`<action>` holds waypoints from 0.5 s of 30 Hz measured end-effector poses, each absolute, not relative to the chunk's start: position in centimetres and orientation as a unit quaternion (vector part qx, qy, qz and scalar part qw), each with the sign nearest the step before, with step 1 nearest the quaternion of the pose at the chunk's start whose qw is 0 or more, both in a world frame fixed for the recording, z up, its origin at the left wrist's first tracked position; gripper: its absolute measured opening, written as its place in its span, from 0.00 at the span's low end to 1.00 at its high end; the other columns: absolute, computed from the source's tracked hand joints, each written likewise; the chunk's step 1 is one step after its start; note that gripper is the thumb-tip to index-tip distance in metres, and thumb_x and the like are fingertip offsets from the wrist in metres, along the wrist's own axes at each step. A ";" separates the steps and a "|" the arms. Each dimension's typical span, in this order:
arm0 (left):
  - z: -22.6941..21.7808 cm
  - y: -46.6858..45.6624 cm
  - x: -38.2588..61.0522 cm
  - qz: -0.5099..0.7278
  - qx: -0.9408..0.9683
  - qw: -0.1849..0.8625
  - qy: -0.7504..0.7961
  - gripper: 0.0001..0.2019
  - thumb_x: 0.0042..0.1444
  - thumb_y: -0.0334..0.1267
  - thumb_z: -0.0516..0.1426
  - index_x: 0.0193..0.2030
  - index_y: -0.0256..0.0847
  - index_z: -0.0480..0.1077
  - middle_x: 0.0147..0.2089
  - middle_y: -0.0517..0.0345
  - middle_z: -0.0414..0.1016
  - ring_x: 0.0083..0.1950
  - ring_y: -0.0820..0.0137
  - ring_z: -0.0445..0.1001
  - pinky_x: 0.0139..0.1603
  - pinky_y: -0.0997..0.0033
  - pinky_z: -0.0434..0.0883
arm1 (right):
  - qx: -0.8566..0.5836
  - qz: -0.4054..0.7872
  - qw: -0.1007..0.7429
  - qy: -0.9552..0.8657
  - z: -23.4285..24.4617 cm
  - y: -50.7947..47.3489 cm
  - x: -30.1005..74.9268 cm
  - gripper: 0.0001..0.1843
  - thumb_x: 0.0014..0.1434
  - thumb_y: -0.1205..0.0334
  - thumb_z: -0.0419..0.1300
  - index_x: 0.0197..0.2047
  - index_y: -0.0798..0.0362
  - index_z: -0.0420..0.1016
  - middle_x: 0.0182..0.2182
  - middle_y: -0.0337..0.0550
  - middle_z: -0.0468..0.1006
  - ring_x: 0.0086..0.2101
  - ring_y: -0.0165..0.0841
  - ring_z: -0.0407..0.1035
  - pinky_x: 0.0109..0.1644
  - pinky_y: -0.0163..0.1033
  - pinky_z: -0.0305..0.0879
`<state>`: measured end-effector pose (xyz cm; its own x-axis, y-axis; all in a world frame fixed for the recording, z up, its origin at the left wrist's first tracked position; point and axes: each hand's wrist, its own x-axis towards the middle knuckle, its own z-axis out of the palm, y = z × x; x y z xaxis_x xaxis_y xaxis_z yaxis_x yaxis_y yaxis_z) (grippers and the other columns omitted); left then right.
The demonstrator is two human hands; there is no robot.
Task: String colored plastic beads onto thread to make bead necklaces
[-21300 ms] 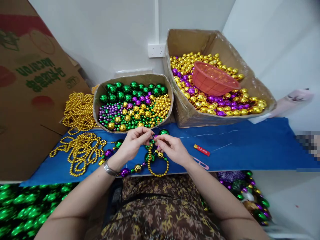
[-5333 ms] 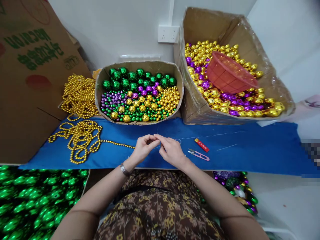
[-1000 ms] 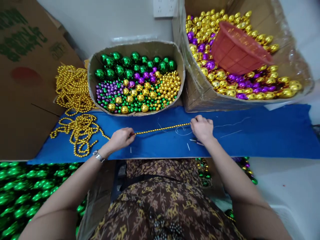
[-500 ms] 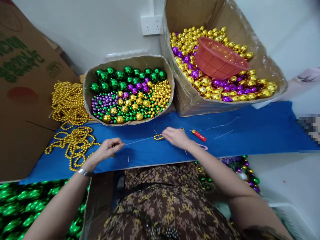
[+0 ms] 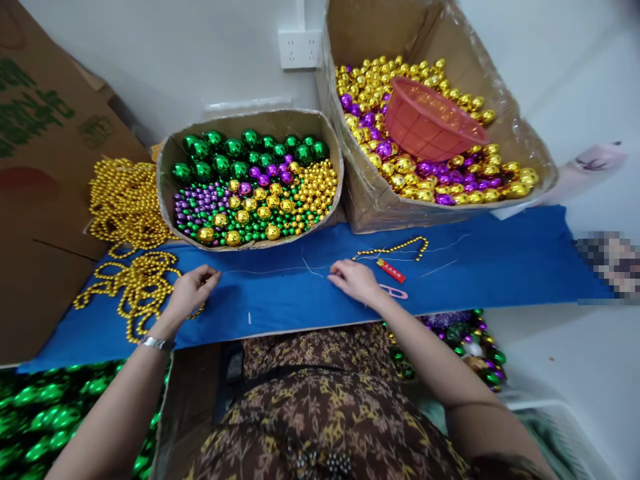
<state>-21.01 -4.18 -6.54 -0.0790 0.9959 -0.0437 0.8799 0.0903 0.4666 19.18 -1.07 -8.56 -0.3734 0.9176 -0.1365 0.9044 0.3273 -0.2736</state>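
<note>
My left hand [image 5: 193,292] is closed in a pinch on a thin white thread [image 5: 270,271], which stretches right across the blue cloth. My right hand [image 5: 354,280] is also closed, fingertips pinched where the thread reaches them. Just beyond its knuckles a short strand of small gold beads [image 5: 390,251] lies bent on the cloth, with thread trailing to its right. A red packet with a yellow end [image 5: 391,271] and a pink clip-like tool [image 5: 395,292] lie by my right wrist. Gold bead chains [image 5: 150,287] are heaped behind my left hand, partly under it.
An open carton [image 5: 250,247] of green, purple and gold beads stands behind the blue cloth [image 5: 520,267]. Right of it, a taller carton [image 5: 380,217] holds gold and purple beads and a red basket [image 5: 430,127]. A large box [image 5: 40,267] rises at left.
My left hand has moved left, lengthening the thread between my hands. The gold bead strand, bunched at my right fingertips before, now lies stretched out beyond the right hand.
</note>
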 end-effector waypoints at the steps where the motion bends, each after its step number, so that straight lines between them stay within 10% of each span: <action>1: -6.5 -4.1 -20.9 0.167 0.650 0.180 0.719 0.18 0.54 0.54 0.50 0.31 0.41 0.68 0.23 0.62 0.68 0.25 0.71 0.65 0.28 0.75 0.61 | -0.557 0.160 0.019 -0.814 -8.9 -1.3 17.4 0.14 0.65 0.50 0.54 0.45 0.47 0.73 0.42 0.44 0.77 0.40 0.34 0.72 0.39 0.35 0.64; 11: -7.1 -4.0 -20.7 0.199 0.621 0.245 0.718 0.17 0.53 0.53 0.53 0.31 0.39 0.67 0.23 0.64 0.64 0.25 0.73 0.60 0.27 0.75 0.58 | -0.529 0.185 -0.020 -0.828 -7.1 -4.1 21.2 0.10 0.66 0.56 0.52 0.39 0.49 0.71 0.39 0.44 0.77 0.39 0.33 0.72 0.40 0.35 0.63; 15: -7.8 -3.9 -20.7 0.191 0.617 0.251 0.722 0.17 0.53 0.52 0.53 0.33 0.39 0.68 0.24 0.64 0.65 0.27 0.73 0.60 0.27 0.75 0.58 | -0.535 0.206 -0.165 -0.802 -5.2 -8.5 32.2 0.09 0.60 0.56 0.58 0.30 0.47 0.75 0.28 0.40 0.77 0.29 0.34 0.72 0.30 0.35 0.58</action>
